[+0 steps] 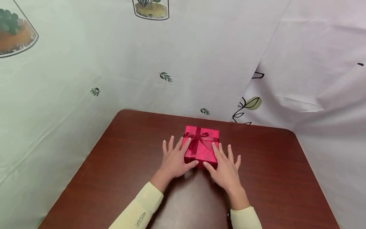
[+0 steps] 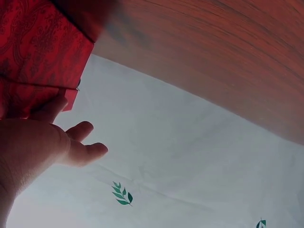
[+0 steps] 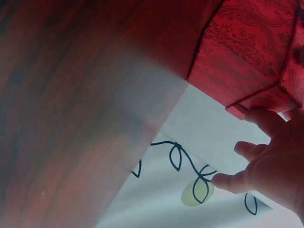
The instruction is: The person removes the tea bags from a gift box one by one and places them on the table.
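Observation:
A bright red gift box (image 1: 205, 154), patterned in darker red, sits on the table with a dark red ribbon bow (image 1: 198, 136) on its top. My left hand (image 1: 174, 162) lies at its near left corner, fingers straight and spread, index fingertip at the left edge and thumb along the near side. Mirroring it, my right hand (image 1: 226, 170) is at the near right corner with index fingertip on the right edge and thumb at the front. Both wrist views show the box side (image 2: 38, 52) up close, with a lid seam and a finger against the lid's rim.
The reddish-brown wooden table (image 1: 123, 165) has rounded far corners. Pale fabric sheets (image 1: 128, 63) printed with leaves and jars hang behind it and along both sides. Light yellow sleeves (image 1: 143, 203) cover both forearms.

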A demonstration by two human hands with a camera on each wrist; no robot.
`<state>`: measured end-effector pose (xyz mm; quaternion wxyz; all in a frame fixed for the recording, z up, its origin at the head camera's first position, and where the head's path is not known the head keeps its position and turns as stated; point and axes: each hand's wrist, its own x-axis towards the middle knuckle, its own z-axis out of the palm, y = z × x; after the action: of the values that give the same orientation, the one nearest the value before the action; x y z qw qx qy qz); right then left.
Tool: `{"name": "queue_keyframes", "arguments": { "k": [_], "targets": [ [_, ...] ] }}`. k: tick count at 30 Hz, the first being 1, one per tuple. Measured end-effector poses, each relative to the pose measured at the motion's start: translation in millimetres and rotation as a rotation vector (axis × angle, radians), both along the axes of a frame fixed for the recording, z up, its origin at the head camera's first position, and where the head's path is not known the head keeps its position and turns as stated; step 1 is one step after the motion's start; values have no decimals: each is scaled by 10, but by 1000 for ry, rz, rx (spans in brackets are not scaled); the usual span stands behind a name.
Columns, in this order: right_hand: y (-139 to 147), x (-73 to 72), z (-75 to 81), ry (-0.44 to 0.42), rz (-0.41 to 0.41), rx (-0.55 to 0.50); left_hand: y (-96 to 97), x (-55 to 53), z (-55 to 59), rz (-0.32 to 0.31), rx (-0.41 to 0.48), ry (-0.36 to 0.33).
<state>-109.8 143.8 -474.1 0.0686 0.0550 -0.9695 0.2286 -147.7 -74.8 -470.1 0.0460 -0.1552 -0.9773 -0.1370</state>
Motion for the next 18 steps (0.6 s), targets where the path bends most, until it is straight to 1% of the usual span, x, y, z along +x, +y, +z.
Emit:
{"name": "queue_keyframes", "arguments": {
  "k": [5, 9, 18],
  "targets": [
    [3, 9, 5, 9, 7, -21, 27, 7, -15, -3, -7, 38],
    [9, 15, 10, 15, 8, -39, 41, 9, -21, -6, 4, 64],
    [-6, 56, 26, 37, 10, -59, 30, 44, 32, -1, 40, 63]
  ]
}}
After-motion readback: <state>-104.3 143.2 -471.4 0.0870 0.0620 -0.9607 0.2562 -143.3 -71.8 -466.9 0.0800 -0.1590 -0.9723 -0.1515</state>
